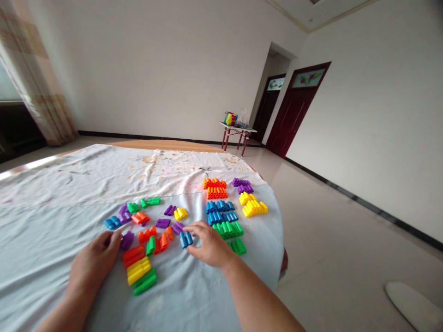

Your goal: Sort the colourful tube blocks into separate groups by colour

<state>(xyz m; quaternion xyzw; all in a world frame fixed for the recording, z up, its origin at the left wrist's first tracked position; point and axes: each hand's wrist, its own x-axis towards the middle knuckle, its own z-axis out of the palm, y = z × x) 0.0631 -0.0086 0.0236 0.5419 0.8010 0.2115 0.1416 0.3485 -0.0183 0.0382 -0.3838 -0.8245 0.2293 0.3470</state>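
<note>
My right hand [209, 244] pinches a blue plastic block [186, 240] of joined tubes between thumb and fingers, a little above the table. On the left, my left hand [95, 258] is curled, its fingertips at the edge of a purple block [127, 240]; its grip is partly hidden. Between the hands lie loose blocks: an orange block [147, 234], a green block [151, 246], a yellow block [180, 213] and several purple ones. Nearer me, a red-orange block [134, 256], a yellow block [139, 270] and a green block [145, 281] lie side by side.
Beyond my right hand, blocks lie in colour rows: orange [216, 192], blue [221, 216], green [228, 229], purple [242, 185] and yellow [255, 207]. A wrinkled cloth [51, 258] covers the round table. A small table [238, 128] with bags stands by the far wall.
</note>
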